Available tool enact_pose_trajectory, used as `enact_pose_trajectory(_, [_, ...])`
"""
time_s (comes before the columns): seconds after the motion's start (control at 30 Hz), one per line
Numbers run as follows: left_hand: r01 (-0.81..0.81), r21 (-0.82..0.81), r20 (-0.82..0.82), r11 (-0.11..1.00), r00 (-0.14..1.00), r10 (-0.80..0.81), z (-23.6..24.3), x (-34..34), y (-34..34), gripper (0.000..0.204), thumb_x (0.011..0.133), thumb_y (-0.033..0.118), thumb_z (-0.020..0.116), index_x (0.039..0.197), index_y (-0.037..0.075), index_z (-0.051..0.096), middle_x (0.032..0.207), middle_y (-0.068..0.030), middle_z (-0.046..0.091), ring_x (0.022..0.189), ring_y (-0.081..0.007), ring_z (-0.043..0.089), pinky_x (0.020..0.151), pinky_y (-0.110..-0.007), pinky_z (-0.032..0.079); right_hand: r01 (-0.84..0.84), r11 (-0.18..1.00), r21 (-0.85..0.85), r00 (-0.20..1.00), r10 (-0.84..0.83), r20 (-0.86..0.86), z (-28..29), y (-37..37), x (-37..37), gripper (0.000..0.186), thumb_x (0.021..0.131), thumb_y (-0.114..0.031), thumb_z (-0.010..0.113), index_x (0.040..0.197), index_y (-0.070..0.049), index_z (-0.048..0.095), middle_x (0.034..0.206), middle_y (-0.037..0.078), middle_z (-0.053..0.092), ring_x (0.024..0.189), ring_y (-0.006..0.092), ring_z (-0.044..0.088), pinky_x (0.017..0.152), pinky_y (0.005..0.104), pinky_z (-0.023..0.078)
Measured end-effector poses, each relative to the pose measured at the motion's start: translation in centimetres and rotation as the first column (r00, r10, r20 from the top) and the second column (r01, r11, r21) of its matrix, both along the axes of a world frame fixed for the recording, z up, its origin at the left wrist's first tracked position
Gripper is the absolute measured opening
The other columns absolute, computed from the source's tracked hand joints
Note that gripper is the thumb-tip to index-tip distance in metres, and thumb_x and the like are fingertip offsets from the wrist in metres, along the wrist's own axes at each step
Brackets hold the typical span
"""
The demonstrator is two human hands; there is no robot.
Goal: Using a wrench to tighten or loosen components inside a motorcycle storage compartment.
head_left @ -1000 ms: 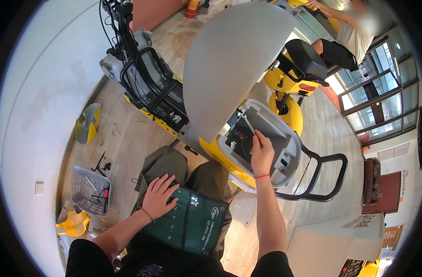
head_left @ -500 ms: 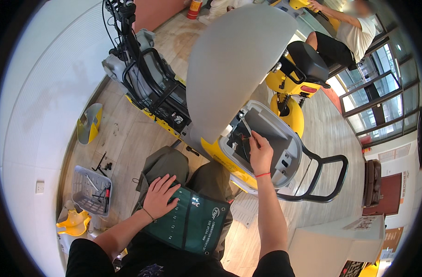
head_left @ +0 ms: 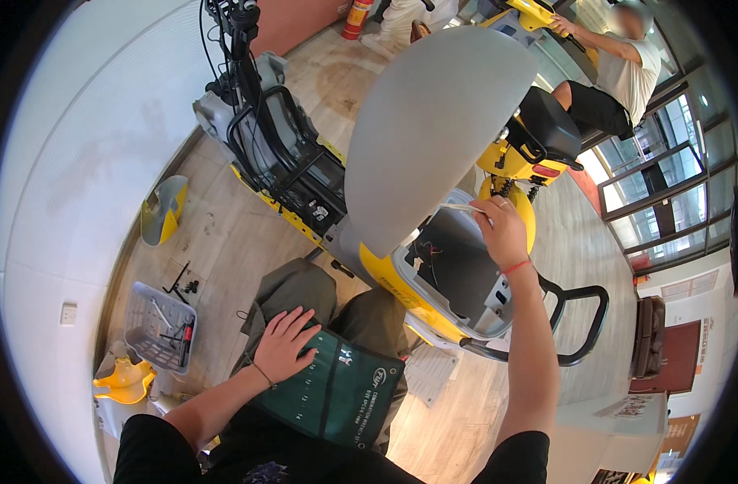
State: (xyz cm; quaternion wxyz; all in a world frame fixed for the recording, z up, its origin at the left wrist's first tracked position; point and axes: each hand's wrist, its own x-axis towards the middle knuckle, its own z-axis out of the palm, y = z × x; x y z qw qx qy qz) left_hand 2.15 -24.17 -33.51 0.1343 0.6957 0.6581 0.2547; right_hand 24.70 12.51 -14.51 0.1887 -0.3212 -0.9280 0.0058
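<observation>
Scooter (head_left: 385, 278): yellow and grey, standing in front of both hands, its front end stripped to black frame and cables, ahead and to the left of the left hand.
Second scooter (head_left: 514, 165): yellow, beyond the right hand, with a person (head_left: 631, 77) in a pale shirt and dark shorts at its handlebar.
Lid (head_left: 441, 129): a smooth grey oval, raised, ahead of the right hand and to its left.
Storage compartment (head_left: 470, 278): open and grey, below and to the left of the right hand, with thin wires (head_left: 432, 252) inside.
Tool pouch (head_left: 336, 387): dark green fabric, spread across the lap under the left hand.
Basket (head_left: 151, 351): grey plastic, on the floor left of the left hand, with loose tools inside.
Right hand (head_left: 502, 226): fingers curled in a pinch around the wrench (a red band (head_left: 516, 266) circles the wrist).
Left hand (head_left: 284, 351): palm down, fingers extended and slightly apart, resting on the pouch, gripping nothing.
Wrench (head_left: 459, 207): slim, silver, pointing left from the right fingertips, by the compartment's far edge; whether they touch, I cannot tell.
</observation>
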Motion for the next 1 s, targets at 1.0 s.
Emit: enact_pose_trajectory(1.0, [0.004, -0.003, -0.007, 1.000, 1.000, -0.004, 0.1, -0.1, 0.0, 0.047, 0.086, 0.031, 0.068, 0.129, 0.013, 0.062, 0.150, -0.0112, 0.045, 0.142, -0.0304, 0.037, 0.117, -0.049, 0.028, 0.413, 0.899, -0.142, 0.888, -0.433, -0.156, -8.3, -9.9, -1.2, 0.024, 0.094, -0.017, 0.065, 0.115, -0.011, 0.073, 0.086, 0.010, 0.065, 0.073, 0.0293, 0.065, 0.067, 0.0390, 0.053])
